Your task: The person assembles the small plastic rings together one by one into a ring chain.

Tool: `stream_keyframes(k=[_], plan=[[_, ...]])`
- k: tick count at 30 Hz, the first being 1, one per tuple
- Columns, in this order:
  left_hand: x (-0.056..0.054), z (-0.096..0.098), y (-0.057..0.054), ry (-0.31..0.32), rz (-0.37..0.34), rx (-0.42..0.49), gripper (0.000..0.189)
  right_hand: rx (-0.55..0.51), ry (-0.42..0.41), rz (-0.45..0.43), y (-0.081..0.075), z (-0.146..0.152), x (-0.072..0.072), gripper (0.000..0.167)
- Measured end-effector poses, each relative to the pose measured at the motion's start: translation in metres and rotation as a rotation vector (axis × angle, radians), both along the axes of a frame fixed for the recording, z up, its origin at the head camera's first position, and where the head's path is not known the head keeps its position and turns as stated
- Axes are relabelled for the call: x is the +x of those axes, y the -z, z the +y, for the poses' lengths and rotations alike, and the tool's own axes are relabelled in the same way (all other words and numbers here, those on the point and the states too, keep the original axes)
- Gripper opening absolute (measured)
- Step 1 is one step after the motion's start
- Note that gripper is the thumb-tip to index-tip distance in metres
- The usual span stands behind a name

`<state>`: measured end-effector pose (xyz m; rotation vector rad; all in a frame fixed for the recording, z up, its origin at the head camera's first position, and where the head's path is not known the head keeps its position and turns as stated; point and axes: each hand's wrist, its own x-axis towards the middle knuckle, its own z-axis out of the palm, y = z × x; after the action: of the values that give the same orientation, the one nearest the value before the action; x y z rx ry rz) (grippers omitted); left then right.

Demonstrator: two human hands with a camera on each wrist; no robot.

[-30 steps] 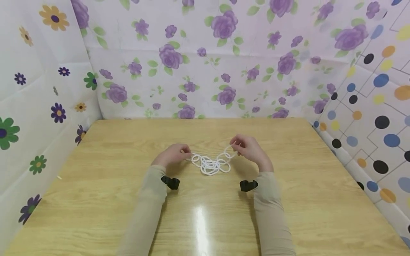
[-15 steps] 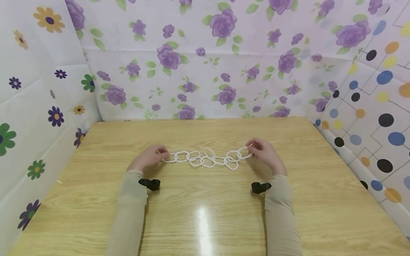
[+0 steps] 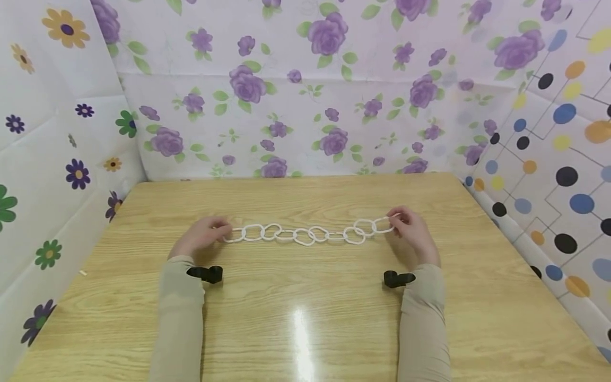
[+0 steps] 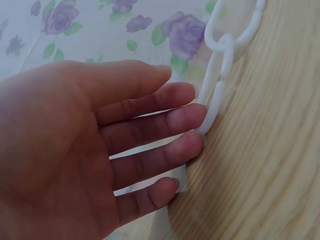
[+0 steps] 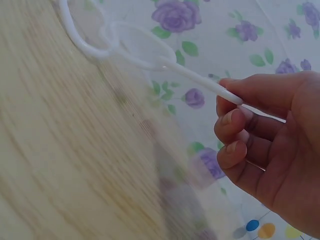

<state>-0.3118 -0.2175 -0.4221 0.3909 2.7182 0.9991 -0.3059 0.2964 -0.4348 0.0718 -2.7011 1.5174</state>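
A white plastic chain (image 3: pixel 304 236) of several oval links stretches in a nearly straight row across the table (image 3: pixel 305 292). My right hand (image 3: pixel 411 228) pinches the end link on the right between thumb and fingers; in the right wrist view that link (image 5: pixel 202 82) is tilted up above the wood. At the opposite end is my left hand (image 3: pixel 202 233). Its relaxed fingers (image 4: pixel 185 117) reach the last link (image 4: pixel 215 105) with their tips, and in the left wrist view the thumb is apart from it.
Floral sheeting (image 3: pixel 286 95) rises behind the table, with flower-printed sheeting (image 3: pixel 57 212) on the left and dotted sheeting (image 3: pixel 549 175) on the right. A small pale scrap (image 3: pixel 83 272) lies near the left table edge. Dark wrist cameras (image 3: pixel 210 274) are strapped on both sleeves.
Both hands have moved apart, left hand leftward and right hand rightward. The chain has gone from a tangled heap to an extended row of links.
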Motion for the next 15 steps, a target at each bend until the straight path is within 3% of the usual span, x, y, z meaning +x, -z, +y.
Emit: stream_keyframes(k=[15], plan=[[0.003, -0.016, 0.001, -0.113, -0.027, 0.032, 0.022, -0.030, 0.084, -0.009, -0.003, 0.006, 0.007, 0.028]])
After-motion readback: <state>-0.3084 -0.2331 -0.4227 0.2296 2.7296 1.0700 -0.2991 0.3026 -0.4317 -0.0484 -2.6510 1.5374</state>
